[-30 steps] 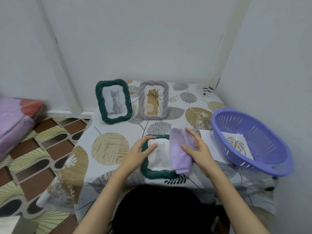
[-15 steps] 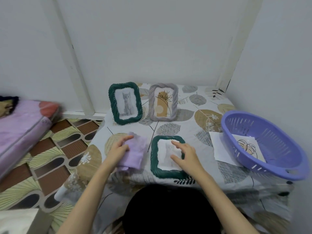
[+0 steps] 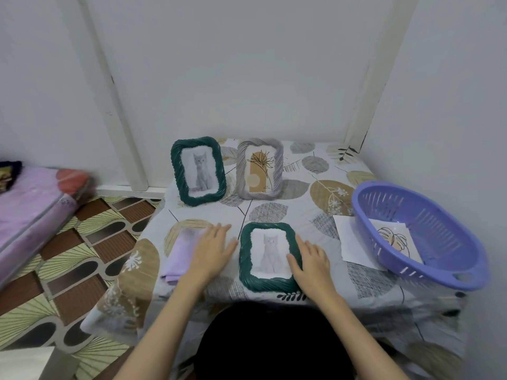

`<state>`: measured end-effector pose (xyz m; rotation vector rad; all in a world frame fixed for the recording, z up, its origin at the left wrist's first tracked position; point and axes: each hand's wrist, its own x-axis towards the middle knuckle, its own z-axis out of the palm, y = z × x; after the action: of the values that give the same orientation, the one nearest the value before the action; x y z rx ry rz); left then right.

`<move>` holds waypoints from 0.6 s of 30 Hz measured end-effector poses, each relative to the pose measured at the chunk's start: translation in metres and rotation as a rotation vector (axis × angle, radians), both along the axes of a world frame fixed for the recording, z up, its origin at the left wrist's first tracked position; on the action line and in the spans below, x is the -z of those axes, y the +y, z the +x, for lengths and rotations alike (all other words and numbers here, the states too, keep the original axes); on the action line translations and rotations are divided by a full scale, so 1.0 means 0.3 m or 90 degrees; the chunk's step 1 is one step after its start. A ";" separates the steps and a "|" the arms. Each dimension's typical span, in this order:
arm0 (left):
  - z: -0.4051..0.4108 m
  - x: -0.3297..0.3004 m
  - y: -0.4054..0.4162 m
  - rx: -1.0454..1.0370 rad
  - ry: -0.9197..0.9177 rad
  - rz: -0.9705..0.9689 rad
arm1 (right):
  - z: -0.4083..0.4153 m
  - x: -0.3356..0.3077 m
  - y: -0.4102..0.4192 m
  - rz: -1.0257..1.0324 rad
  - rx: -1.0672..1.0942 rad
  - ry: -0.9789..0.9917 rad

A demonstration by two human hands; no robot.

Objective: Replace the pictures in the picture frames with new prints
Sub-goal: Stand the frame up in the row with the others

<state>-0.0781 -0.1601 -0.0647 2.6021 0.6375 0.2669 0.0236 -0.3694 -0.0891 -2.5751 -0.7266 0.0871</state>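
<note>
My right hand [image 3: 311,260] lies flat, fingers straight, on the right side of the green frame [image 3: 270,256] that's face-up near the front edge of the table [image 3: 301,209]; fingertips on its glass over a pale cat print. My left hand [image 3: 211,249] is flat too, fingers spread, palm down just left of that frame, covering the right part of a folded lilac cloth [image 3: 178,252] near the front-left corner. Neither hand grips anything. So the flat frame sits between my hands, touching only the right one. Toward the back edge, a second green frame [image 3: 199,171] with a grey kitten print stands upright, and a grey frame [image 3: 260,168] with a tan botanical print stands just right of it. At the right edge, a purple basket [image 3: 419,234] holds a leaf print [image 3: 395,239]; a white sheet [image 3: 349,242] lies partly under its rim. Leaf-pattern tablecloth covers the table.
</note>
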 end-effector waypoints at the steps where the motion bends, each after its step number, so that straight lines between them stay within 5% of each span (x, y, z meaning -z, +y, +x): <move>1: 0.025 0.003 -0.043 0.020 0.005 -0.041 | 0.002 -0.007 -0.002 -0.002 0.011 -0.010; 6: 0.091 0.036 -0.152 0.009 0.021 -0.171 | -0.001 -0.011 0.009 0.053 -0.024 0.015; 13: 0.083 -0.037 -0.166 -0.133 -0.327 -0.651 | -0.021 -0.021 0.007 0.483 0.018 0.171; 18: 0.064 -0.118 -0.167 -0.052 -0.389 -0.677 | -0.038 -0.100 -0.022 0.579 -0.018 0.142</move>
<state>-0.0587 -0.2102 -0.0292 1.3782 0.4633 0.5372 0.0121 -0.3762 -0.0590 -1.6564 -0.5407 0.0365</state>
